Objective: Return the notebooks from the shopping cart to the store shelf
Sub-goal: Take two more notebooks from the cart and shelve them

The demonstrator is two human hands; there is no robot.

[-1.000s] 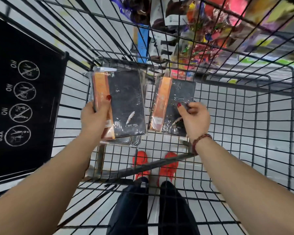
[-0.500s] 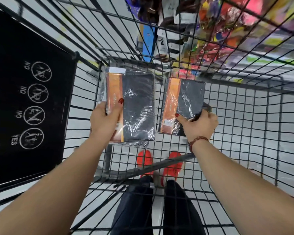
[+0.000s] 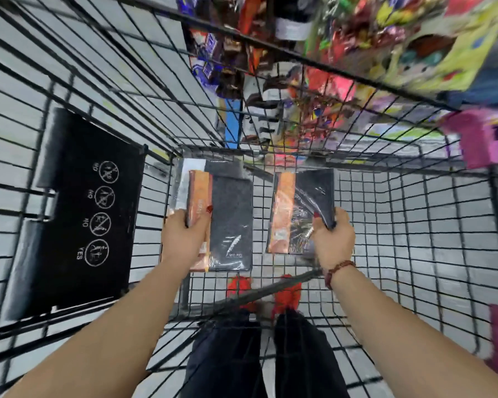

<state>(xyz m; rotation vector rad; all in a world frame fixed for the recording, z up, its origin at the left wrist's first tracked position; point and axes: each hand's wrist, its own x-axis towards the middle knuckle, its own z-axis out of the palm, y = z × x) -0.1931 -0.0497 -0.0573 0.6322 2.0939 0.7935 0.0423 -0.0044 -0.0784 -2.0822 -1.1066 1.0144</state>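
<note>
Both notebooks inside the cart (image 3: 385, 167): left hand (image 3: 184, 239) curled round the left notebook (image 3: 230, 219), right hand (image 3: 335, 239) pinching the right notebook (image 3: 302, 211) (wrap creased). Black warning flap (image 3: 84, 225) on cart's left; blurred packets (image 3: 357, 53) past its front; grey floor (image 3: 460, 282) beneath.

Bright even light, wide-angle edge warp (shelf goods (image 3: 385, 53) motion-blurred).
</note>
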